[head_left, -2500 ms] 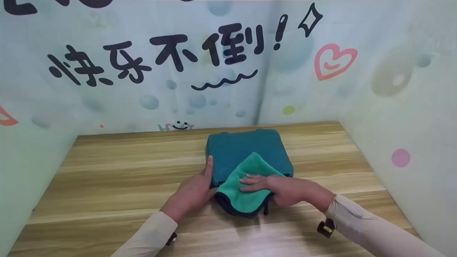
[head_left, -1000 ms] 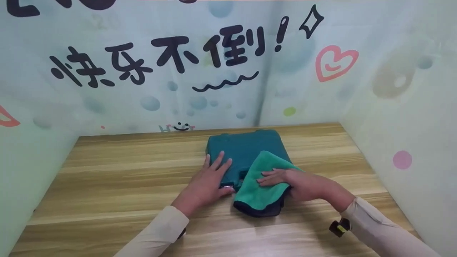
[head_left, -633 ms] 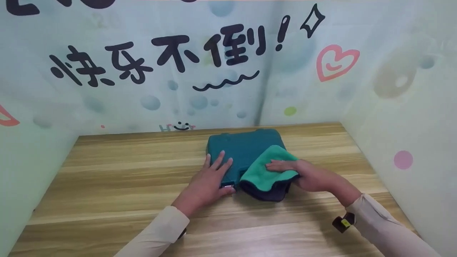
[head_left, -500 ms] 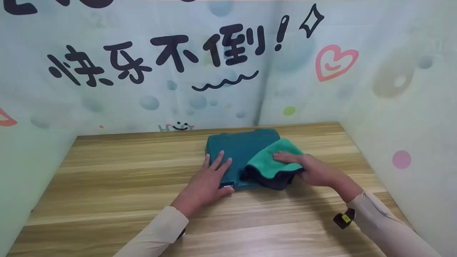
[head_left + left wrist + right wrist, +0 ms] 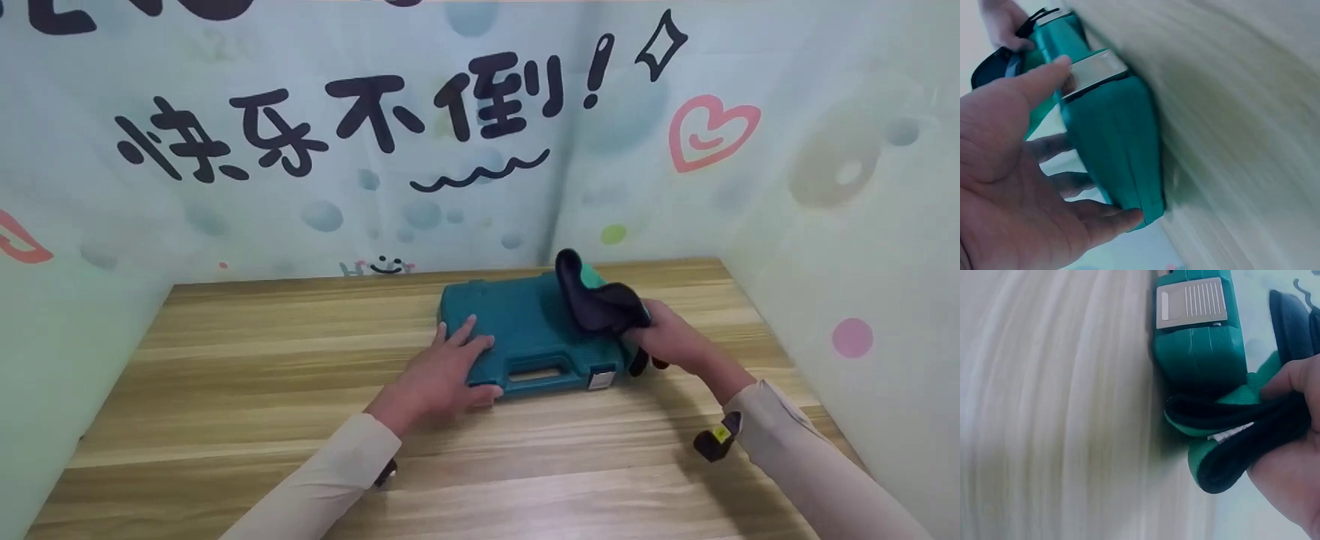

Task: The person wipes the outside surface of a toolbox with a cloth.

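A teal plastic carrying case (image 5: 517, 315) lies flat on the table, its handle (image 5: 536, 382) and metal latch (image 5: 601, 378) facing me. My left hand (image 5: 442, 371) rests on the case's left front corner with fingers spread over the lid. In the left wrist view the thumb lies at the other latch (image 5: 1095, 72) and a fingertip touches the case's end. My right hand (image 5: 671, 337) holds a green cloth (image 5: 600, 304) with a dark underside at the case's right side. The right wrist view shows the folded cloth (image 5: 1224, 433) bunched under the thumb against the case's end.
The wood-grain table (image 5: 285, 352) extends on both sides of the case and in front of it. A printed backdrop (image 5: 360, 225) with lettering rises directly behind, and pale side walls (image 5: 862, 247) enclose the left and right.
The cloth has gone from the case's front across the lid to its right side, turning its dark face up and uncovering handle and latch. My left hand shifted from the left side onto the lid.
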A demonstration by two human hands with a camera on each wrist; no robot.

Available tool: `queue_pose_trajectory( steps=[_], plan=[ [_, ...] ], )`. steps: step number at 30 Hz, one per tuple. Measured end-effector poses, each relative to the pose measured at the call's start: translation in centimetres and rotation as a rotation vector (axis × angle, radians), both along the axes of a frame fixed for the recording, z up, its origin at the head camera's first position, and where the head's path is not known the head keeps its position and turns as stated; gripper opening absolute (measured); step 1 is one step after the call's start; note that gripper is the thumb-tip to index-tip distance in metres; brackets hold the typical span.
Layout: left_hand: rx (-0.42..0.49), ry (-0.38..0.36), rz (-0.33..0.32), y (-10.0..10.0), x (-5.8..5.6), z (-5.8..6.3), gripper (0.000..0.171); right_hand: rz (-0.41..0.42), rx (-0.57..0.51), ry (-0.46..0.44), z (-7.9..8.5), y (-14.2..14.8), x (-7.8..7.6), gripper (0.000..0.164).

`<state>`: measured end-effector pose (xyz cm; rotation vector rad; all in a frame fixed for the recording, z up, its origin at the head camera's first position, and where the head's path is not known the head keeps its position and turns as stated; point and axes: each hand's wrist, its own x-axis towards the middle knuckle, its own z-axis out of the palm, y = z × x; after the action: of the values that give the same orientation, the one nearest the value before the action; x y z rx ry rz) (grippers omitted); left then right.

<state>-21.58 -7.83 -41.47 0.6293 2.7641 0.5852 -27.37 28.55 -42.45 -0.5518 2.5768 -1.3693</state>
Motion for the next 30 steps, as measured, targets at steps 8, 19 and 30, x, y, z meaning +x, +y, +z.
queue_pose_trajectory(
  steps=[8, 19, 30],
  plan=[
    [-0.068, -0.050, 0.003, 2.5, -1.7, 1.9, 0.083, -0.141, -0.068, -0.024, -0.2, -0.5, -0.3, 0.018],
    [-0.206, -0.021, 0.088, 5.8, -3.4, 0.5, 0.089, -0.152, -0.036, 0.134, -1.1, -1.3, -0.8, 0.025],
    [-0.197, 0.018, 0.025, 5.4, -3.8, 0.3, 0.088, -0.522, -0.234, -0.005, -0.1, -1.8, -2.5, 0.024]
  ],
)
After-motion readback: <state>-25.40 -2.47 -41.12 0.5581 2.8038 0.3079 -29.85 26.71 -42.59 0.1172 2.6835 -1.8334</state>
